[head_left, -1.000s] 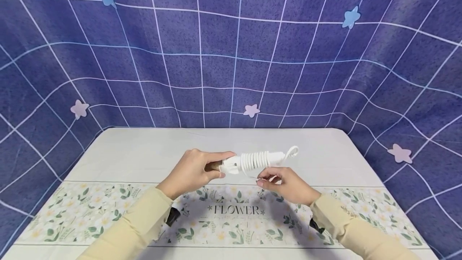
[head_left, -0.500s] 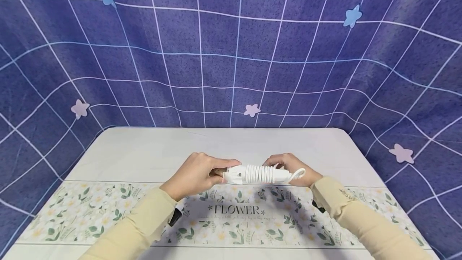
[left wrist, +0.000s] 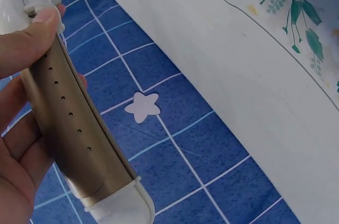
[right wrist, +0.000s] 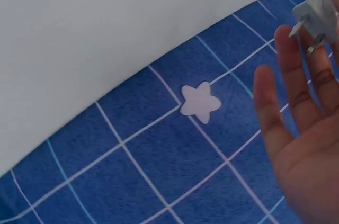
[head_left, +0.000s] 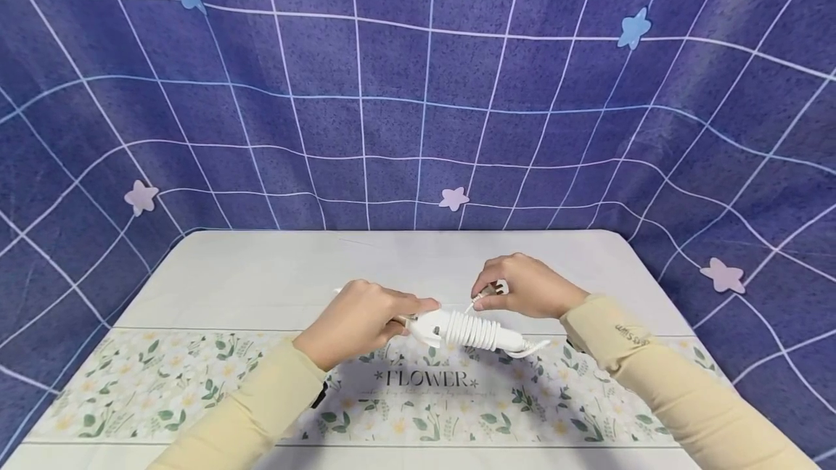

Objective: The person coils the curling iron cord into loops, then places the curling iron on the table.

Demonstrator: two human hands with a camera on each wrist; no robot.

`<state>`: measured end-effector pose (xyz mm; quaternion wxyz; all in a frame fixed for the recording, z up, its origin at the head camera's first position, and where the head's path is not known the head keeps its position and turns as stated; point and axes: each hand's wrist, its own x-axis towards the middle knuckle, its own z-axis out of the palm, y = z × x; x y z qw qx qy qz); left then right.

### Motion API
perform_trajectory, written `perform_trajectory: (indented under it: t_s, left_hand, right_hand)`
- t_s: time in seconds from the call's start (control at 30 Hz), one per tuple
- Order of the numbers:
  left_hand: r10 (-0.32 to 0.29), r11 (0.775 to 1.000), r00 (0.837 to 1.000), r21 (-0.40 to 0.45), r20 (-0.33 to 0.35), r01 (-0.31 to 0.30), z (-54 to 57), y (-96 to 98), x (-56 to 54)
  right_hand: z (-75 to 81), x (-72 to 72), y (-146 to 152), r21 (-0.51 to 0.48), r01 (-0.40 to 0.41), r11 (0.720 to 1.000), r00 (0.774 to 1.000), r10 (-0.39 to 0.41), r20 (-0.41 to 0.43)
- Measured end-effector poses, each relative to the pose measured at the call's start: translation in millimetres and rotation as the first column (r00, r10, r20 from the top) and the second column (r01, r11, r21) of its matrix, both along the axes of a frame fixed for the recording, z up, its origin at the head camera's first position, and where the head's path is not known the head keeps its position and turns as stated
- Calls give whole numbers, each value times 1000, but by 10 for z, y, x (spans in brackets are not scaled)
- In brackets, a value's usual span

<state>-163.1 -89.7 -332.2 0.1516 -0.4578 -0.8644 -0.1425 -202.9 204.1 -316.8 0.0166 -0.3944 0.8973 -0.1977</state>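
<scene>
A hair straightener, with a white handle (head_left: 431, 325) and a bronze-coloured barrel (left wrist: 79, 134) with a row of small holes, lies across my left hand (head_left: 359, 318). Left thumb and fingers grip it where barrel and handle meet. White power cord (head_left: 472, 330) is wound in several turns around the handle, and a loop hangs off its right end. My right hand (head_left: 525, 285) pinches the cord's white plug (right wrist: 318, 17) above and to the right of the coil, its metal prongs pointing away from the fingertips. A short stretch of cord runs from plug to coil.
Beneath both hands is a table with a white cloth (head_left: 261, 267) and a floral band (head_left: 150, 383) printed "FLOWER". Behind and at the sides hangs a blue curtain (head_left: 392, 129) with a grid and stars.
The right hand has gone from below the handle, around its far side, to above it, taking the cord end along. The straightener has lowered and its right end tilts down.
</scene>
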Motion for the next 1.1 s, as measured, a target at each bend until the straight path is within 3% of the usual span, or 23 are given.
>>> perform_trajectory:
  t_s: [0.13, 0.33, 0.5, 0.63, 0.8, 1.1]
  left_hand:
    - [15, 999, 997, -32, -73, -17, -16, 8, 5]
    - [68, 996, 992, -43, -111, -73, -43, -4, 13]
    - [93, 993, 980, -53, -175, -104, -84, 24, 14]
    - [147, 986, 969, -50, -198, -160, -107, 80, 12]
    - [210, 973, 955, -51, -212, -225, -149, 145, -21]
    - [263, 958, 924, -41, -277, -284, -326, 170, -164]
  right_hand:
    - [29, 78, -74, 51, 69, 996, 990, -62, -130]
    - [37, 200, -208, 38, 188, 981, 948, -171, -269]
    - [37, 299, -314, 32, 236, 971, 901, -207, -381]
    - [0, 337, -357, -6, 270, 963, 851, -242, -465]
    - [-102, 321, -375, -68, 310, 948, 797, -298, -525]
    - [-333, 256, -400, -100, 359, 928, 770, -355, -530]
